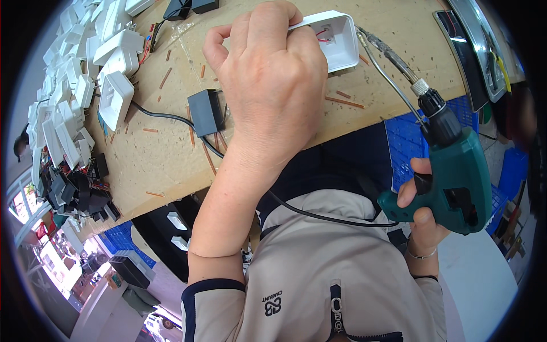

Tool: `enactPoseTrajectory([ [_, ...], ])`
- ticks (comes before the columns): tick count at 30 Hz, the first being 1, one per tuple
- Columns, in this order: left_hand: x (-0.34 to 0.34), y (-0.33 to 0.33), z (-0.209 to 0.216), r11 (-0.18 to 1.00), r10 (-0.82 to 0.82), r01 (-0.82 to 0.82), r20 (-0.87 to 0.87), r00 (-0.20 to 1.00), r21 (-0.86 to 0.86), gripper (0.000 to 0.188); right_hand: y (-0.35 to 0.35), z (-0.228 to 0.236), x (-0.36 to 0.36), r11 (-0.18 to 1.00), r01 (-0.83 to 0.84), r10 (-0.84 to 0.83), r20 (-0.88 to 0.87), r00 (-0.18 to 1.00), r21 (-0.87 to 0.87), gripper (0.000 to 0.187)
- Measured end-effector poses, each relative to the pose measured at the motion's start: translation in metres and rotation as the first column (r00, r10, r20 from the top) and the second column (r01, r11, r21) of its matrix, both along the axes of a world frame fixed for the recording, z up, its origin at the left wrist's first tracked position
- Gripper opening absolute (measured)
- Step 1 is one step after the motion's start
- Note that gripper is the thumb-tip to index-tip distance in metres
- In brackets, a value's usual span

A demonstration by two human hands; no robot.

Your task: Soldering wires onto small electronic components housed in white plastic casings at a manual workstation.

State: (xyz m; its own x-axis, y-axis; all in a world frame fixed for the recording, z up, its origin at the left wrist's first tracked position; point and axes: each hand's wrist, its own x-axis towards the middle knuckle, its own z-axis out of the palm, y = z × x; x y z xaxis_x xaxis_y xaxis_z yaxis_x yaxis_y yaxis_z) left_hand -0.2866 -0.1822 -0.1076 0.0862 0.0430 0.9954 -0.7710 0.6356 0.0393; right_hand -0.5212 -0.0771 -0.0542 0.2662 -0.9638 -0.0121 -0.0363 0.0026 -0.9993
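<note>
In the head view, a worker's left hand [270, 68] was bent over a white, open rectangular plastic box [343, 52] holding red wires [325, 40], inward from the counter's [142, 171] near edge; with its fingertips hidden, its grip could not be told. Apart from it, the right hand [426, 228] was clamped around a green-and-black plastic soldering gun [461, 171], its metal nozzle [396, 58] reaching the box's right end. A wrist slip, if the tip was hot, could scorch plastic or wires. Dark lettering marked the beige shirt [319, 256].
</note>
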Motion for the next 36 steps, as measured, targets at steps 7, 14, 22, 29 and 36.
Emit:
enactPoseTrajectory([
  [7, -0.008, 0.054, 0.041, 0.533, 0.264, -0.506, 0.434, 0.861, 0.678, 0.006, -0.003, 0.003, -0.004, 1.000, 0.006, -0.006, -0.054, 0.999, -0.002, 0.067],
  [14, 0.007, 0.068, 0.043, 0.586, 0.140, -0.305, 0.277, 0.951, 0.751, 0.040, -0.011, 0.008, 0.006, 0.991, 0.096, -0.099, -0.029, 0.995, -0.098, 0.066],
  [22, 0.012, 0.068, 0.053, 0.424, 0.101, -0.047, 0.005, 0.995, 0.904, 0.057, -0.005, 0.003, -0.013, 0.988, -0.056, 0.063, 0.044, 0.997, -0.143, 0.058],
  [29, 0.120, 0.132, 0.089, 0.513, -0.358, 0.806, -0.927, -0.111, -0.295, 0.043, -0.010, 0.005, -0.008, 0.967, -0.114, 0.159, 0.193, 0.968, -0.226, 0.050],
  [36, 0.176, 0.301, 0.088, 0.652, -0.463, 0.741, -0.857, 0.224, -0.159, 0.065, -0.027, 0.001, -0.009, 0.967, -0.222, 0.249, 0.267, 0.931, -0.127, 0.052],
])
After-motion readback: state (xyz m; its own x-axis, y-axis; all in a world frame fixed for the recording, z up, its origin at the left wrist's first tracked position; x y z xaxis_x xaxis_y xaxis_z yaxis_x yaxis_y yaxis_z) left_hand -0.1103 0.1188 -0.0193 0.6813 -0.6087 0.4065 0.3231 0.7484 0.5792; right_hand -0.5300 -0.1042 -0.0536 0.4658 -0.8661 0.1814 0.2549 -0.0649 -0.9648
